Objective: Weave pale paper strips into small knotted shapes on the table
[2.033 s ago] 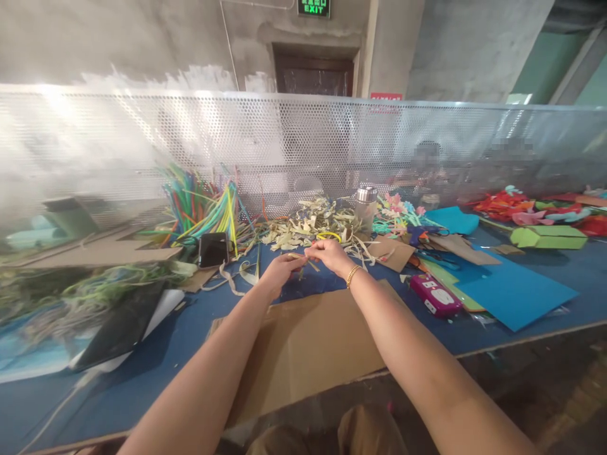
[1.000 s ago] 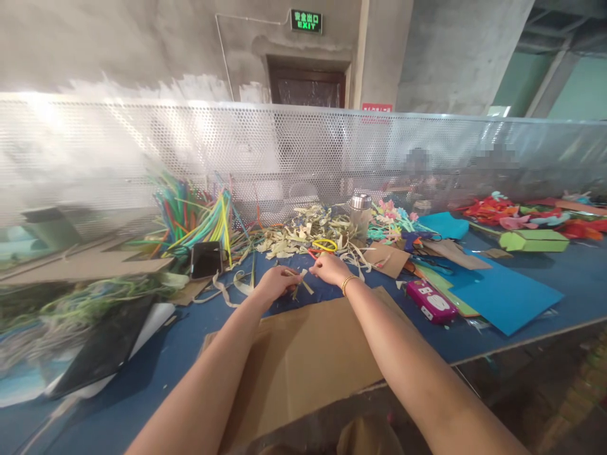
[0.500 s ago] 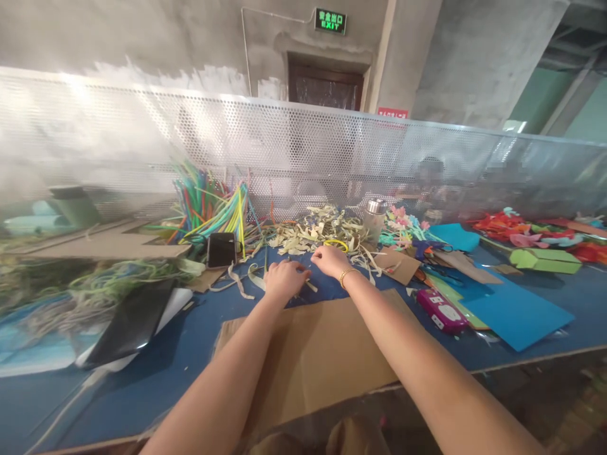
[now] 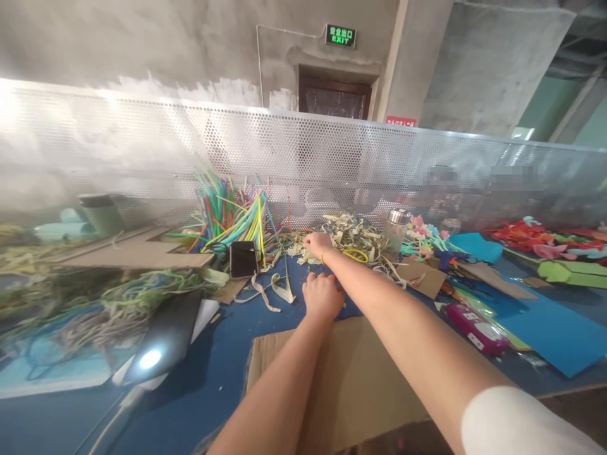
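Note:
My right hand (image 4: pixel 318 246) reaches over to the near left edge of a heap of pale dried strips (image 4: pixel 353 232). Its fingers are curled in, and what they grip is hidden. Below it, my left hand (image 4: pixel 323 296) hovers low over the blue tabletop (image 4: pixel 215 354), just beyond a sheet of brown cardboard (image 4: pixel 360 373). The left fingers are bent under the palm, so what is in them cannot be made out. A few loose pale strips (image 4: pixel 283 289) lie to its left. A yellow ring (image 4: pixel 355 255) rests by the heap, right of my right wrist.
To the left stand a phone (image 4: pixel 243 260) and a bundle of coloured stems (image 4: pixel 227 212). A glass bottle (image 4: pixel 396 232), a purple case (image 4: pixel 477 328) and blue sheets (image 4: pixel 554 322) are on the right. A perforated metal screen (image 4: pixel 265 148) runs along the back.
My right hand has gone farther out and left, to the heap's edge, crossing beyond my left hand. The whole view has shifted, so the table things appear farther right.

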`<state>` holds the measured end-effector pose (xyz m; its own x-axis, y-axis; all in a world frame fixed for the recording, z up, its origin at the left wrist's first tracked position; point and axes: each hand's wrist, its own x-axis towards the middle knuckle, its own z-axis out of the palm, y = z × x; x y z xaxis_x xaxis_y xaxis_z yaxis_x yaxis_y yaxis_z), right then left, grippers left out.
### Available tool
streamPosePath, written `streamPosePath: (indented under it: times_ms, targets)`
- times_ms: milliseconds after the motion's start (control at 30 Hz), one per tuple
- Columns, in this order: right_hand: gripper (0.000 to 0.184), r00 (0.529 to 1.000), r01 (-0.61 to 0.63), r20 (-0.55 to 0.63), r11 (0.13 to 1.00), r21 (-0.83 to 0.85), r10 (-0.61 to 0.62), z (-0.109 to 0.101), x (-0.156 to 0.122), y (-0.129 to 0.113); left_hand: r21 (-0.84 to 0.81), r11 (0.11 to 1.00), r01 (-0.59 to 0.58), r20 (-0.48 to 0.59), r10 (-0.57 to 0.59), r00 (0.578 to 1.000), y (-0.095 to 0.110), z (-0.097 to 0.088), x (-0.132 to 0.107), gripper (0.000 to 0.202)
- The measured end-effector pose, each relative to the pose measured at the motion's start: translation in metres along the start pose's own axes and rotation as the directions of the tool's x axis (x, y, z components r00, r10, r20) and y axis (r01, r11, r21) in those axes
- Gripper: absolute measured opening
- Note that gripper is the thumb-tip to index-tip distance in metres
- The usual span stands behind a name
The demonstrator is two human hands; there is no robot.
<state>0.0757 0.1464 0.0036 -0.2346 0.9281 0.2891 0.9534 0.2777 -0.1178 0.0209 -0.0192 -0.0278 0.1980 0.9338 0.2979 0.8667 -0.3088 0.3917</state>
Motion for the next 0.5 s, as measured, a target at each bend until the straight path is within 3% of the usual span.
streamPosePath:
  times_ms: [167, 267, 400, 500]
  targets:
    - [0.032, 0.991, 0.134, 0.024, 0.991, 0.012, -0.134, 0.018, 0.021, -0.021, -0.028, 1.000, -0.002, 0.090, 0.005, 0.996, -0.001, -0.005, -0.003, 0.032]
    - [0.026, 0.984, 0.164, 0.060, 0.985, 0.049, -0.167, 0.022, 0.026, -0.023, -0.038, 0.999, 0.025, 0.098, -0.021, 0.995, -0.002, -0.005, -0.003, 0.035]
    - [0.010, 0.991, 0.111, 0.052, 0.981, 0.156, -0.120, 0.011, 0.027, -0.009, -0.019, 0.999, 0.025, 0.074, -0.024, 0.997, -0.002, 0.001, -0.004, 0.031]
    - [0.017, 0.998, 0.053, 0.007, 0.956, 0.290, -0.057, -0.006, 0.020, 0.010, -0.048, 0.998, 0.030, 0.081, -0.026, 0.996, -0.001, 0.004, -0.004, 0.028]
